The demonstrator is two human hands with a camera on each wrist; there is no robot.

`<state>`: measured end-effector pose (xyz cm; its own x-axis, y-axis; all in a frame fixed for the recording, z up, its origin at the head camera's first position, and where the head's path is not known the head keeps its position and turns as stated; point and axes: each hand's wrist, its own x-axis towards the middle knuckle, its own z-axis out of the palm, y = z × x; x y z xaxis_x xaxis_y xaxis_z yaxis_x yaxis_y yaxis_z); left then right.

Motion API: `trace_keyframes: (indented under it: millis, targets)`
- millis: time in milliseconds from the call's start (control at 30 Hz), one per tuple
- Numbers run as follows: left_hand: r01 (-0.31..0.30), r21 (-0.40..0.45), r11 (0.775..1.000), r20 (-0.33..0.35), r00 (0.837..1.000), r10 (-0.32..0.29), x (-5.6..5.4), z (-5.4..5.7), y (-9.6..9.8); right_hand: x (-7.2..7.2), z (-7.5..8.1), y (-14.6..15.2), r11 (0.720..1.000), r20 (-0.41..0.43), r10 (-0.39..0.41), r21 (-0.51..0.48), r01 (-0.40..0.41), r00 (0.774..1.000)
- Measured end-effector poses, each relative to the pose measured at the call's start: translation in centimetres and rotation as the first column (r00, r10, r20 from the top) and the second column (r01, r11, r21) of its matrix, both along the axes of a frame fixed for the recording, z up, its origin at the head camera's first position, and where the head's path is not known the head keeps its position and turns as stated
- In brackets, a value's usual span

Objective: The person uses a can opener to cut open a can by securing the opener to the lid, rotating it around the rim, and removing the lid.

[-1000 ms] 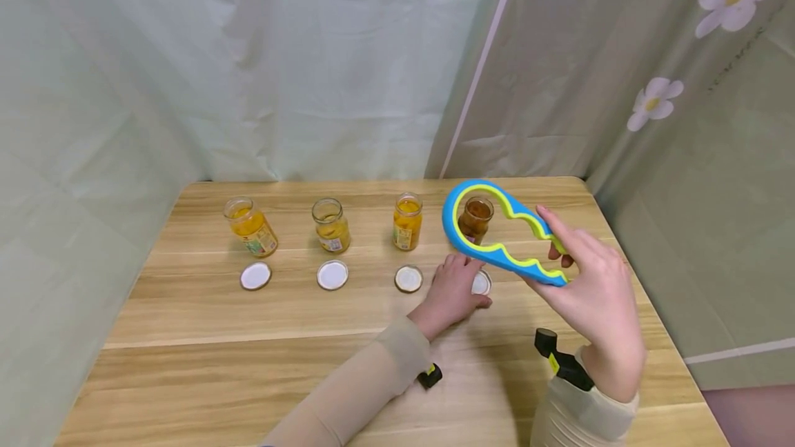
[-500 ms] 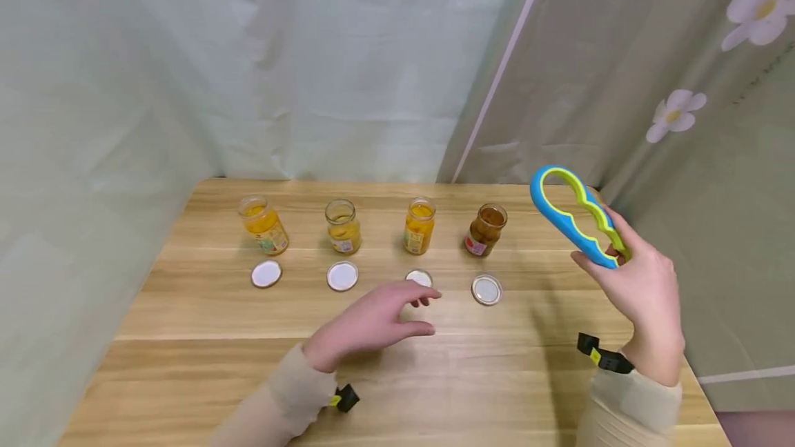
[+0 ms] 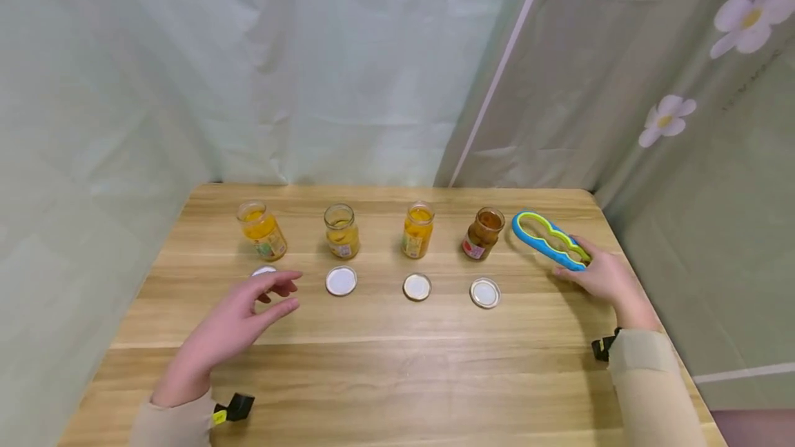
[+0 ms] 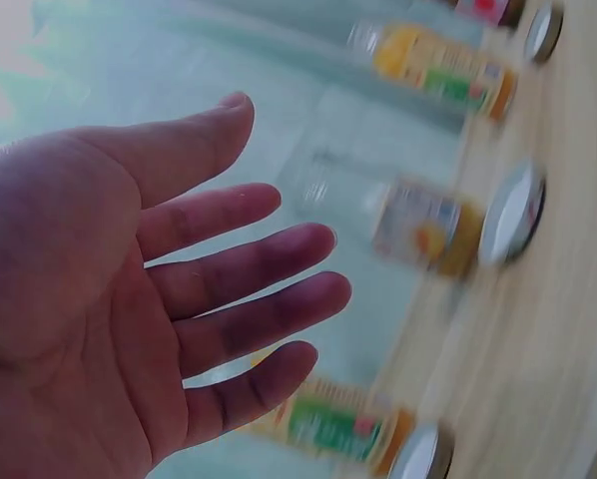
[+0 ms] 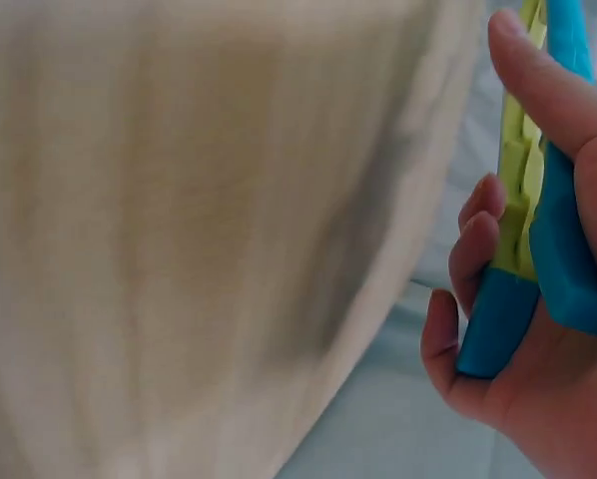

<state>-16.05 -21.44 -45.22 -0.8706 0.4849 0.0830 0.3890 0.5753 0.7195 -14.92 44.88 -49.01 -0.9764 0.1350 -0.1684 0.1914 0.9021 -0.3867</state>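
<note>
My right hand grips the handle end of a blue and yellow jar opener, low at the table's right side, to the right of the dark jar. In the right wrist view, the fingers curl round the jar opener's two handles. My left hand hangs over the left of the table with its fingers relaxed and holds nothing. It partly covers the leftmost lid. The left wrist view shows its bare palm and spread fingers.
Three uncapped jars with yellow contents, the left jar, the second jar and the third jar, stand along the back. Lids lie before them: a second lid, a third lid and the right lid. A curtain hangs behind.
My left hand has left the right lid and swung leftward across the table. My right hand has moved right, then lowered the jar opener toward the tabletop.
</note>
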Motion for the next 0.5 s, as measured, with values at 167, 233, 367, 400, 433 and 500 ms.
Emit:
trace_keyframes:
  millis: [167,233,367,400,433,500]
  targets:
    - [-0.095,-0.014,0.995,-0.029,0.995,0.095,0.2,-0.2,-2.4,0.2,-0.9,0.4,1.0,0.058,0.01,0.013,-0.01,0.998]
    - [-0.119,-0.011,0.993,-0.029,0.993,0.118,0.2,-0.3,-3.1,0.4,-1.3,0.4,1.0,0.062,0.006,0.007,-0.006,0.998]
    - [-0.173,-0.006,0.985,-0.04,0.984,0.173,0.0,-0.8,-4.4,0.5,-1.9,0.3,1.0,0.03,0.018,-0.014,-0.018,0.999]
    - [-0.191,-0.007,0.982,-0.044,0.981,0.19,-0.1,-0.9,-4.7,0.5,-1.9,0.3,1.0,0.019,0.024,-0.012,-0.023,1.0]
    - [-0.207,-0.006,0.978,-0.045,0.977,0.206,-0.1,-1.0,-5.0,0.6,-2.0,0.3,0.999,0.008,0.031,-0.006,-0.031,0.999]
    - [-0.233,-0.013,0.972,-0.041,0.972,0.232,-0.3,-1.3,-5.6,0.7,-2.1,0.3,0.999,-0.003,0.04,0.008,-0.04,0.999]
